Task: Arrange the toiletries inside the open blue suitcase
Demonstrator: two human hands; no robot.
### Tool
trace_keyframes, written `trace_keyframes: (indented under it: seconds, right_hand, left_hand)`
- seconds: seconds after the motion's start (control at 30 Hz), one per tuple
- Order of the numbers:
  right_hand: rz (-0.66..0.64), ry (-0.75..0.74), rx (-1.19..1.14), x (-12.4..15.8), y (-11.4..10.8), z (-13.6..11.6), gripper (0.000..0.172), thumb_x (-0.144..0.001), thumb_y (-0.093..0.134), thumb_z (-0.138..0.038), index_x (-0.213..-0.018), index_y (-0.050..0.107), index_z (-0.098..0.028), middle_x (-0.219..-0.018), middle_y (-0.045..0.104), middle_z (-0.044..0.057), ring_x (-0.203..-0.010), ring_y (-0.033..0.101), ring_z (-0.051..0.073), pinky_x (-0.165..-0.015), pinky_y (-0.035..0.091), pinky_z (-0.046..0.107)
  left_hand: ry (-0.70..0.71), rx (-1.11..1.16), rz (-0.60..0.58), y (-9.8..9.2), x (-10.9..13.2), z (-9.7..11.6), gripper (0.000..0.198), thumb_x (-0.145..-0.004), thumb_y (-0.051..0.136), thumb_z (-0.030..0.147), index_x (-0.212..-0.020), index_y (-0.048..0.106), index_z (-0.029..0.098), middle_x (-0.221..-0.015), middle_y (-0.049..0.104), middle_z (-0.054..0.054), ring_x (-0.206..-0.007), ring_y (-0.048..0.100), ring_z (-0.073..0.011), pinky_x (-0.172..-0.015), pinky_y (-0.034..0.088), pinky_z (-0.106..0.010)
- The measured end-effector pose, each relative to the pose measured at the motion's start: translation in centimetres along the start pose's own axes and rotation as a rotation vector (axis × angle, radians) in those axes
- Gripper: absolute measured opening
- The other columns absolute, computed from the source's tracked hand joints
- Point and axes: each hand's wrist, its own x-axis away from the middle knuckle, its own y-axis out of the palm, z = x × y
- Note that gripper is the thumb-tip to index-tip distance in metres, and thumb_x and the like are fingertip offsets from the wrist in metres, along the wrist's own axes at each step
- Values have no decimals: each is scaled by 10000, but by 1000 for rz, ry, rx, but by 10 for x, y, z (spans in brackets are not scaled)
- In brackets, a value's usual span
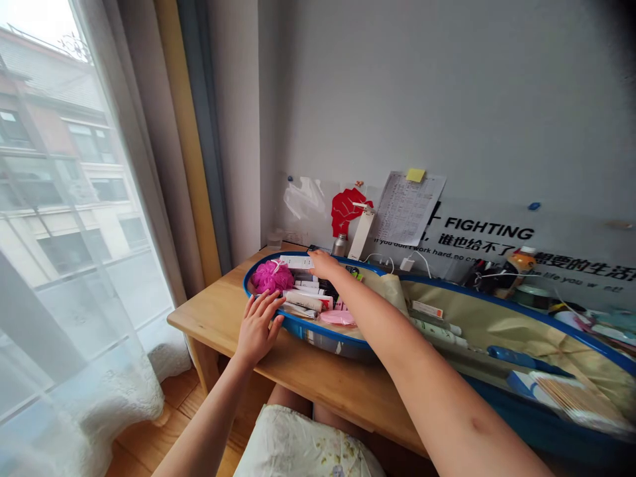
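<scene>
My left hand [257,329] is spread open, with its fingertips at the near blue rim of an oval fabric organiser [318,329] and nothing in it. My right hand [322,265] reaches across the organiser and rests at the far rim, beside the end of a white box [297,262]; its fingers are partly hidden. Inside lie a magenta mesh bath pouf [271,277], several white tubes [304,299] and a pink soap case [338,318]. Farther right, a blue case [521,360] and more tubes [437,331] lie on beige lining [497,331].
The organiser sits on a light wooden desk [218,318] against a wall with a printed "FIGHTING" poster [487,232]. Behind it stand a metal flask [340,246], a pinned paper [405,209] and white cables [412,263]. A sheer curtain [89,265] hangs at left.
</scene>
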Motion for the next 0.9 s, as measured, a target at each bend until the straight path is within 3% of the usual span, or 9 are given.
trace_keyframes:
  seconds: [0.13, 0.2, 0.37, 0.43, 0.47, 0.53, 0.63, 0.77, 0.9]
  right_hand:
    - [25, 9, -45, 14, -26, 22, 493, -885, 612, -362, -1344, 531, -200, -1414, 520, 127, -1262, 526, 256, -1046, 441, 413]
    - [31, 11, -69, 32, -45, 42, 448, -883, 590, -348, -1310, 573, -216, -1382, 566, 107, -1240, 553, 237, -1029, 436, 342]
    - [-87, 47, -122, 114, -77, 112, 296, -856, 554, -390, -1035, 697, -203, -1041, 738, 58, -939, 675, 194, -832, 497, 288]
    - [-197, 74, -148, 154, -77, 142, 307, -794, 598, -432, -938, 708, -184, -935, 745, 58, -857, 683, 200, -765, 504, 280]
    - [-315, 99, -195, 175, -73, 157, 344, -759, 616, -460, -934, 704, -177, -927, 740, 62, -860, 681, 204, -762, 503, 277]
    - [-484, 163, -252, 213, -63, 181, 454, -686, 647, -509, -982, 695, -169, -938, 726, 75, -882, 676, 227, -768, 505, 289]
    - [-625, 231, -281, 262, -46, 203, 525, -612, 675, -472, -1037, 692, -164, -984, 711, 93, -948, 668, 268, -811, 510, 321]
    - [-699, 290, -258, 300, -30, 210, 583, -565, 634, -287, -1139, 670, -188, -1068, 707, 98, -997, 662, 291, -817, 520, 342]
    - [-691, 349, -204, 312, -21, 205, 612, -518, 574, -197, -1122, 679, -203, -1142, 703, 109, -1040, 661, 311, -853, 523, 372]
  left_hand:
    - [2, -8, -6, 0, 1, -1, 381, -994, 375, 345, -1280, 607, 246, -1374, 600, -68, -1333, 477, -246, -1149, 280, -473]
    - [7, -8, 2, 0, 1, -1, 381, -994, 376, 347, -1281, 607, 246, -1373, 600, -68, -1326, 484, -248, -1145, 284, -473]
    - [17, 1, 19, 0, 0, -1, 380, -991, 378, 357, -1260, 620, 243, -1355, 614, -73, -1307, 501, -253, -1138, 292, -470]
    - [13, 5, 21, 0, 0, -1, 380, -989, 376, 360, -1257, 622, 247, -1354, 614, -71, -1311, 498, -252, -1142, 286, -469]
    - [11, 7, 22, 1, 0, -2, 381, -989, 375, 361, -1257, 622, 249, -1354, 615, -71, -1311, 497, -251, -1143, 283, -468]
    - [10, 10, 24, 1, 0, -2, 384, -988, 374, 364, -1259, 619, 247, -1356, 613, -74, -1312, 496, -253, -1143, 280, -470]
    - [8, 9, 18, 1, 0, -2, 385, -988, 377, 368, -1262, 616, 242, -1357, 612, -77, -1319, 489, -257, -1142, 277, -472]
    - [17, 4, 24, 2, 0, -3, 386, -988, 375, 368, -1257, 618, 235, -1349, 617, -81, -1320, 488, -255, -1142, 278, -460]
    - [13, 6, 28, 2, 0, -4, 397, -984, 378, 374, -1263, 619, 228, -1344, 620, -89, -1312, 496, -258, -1147, 278, -457]
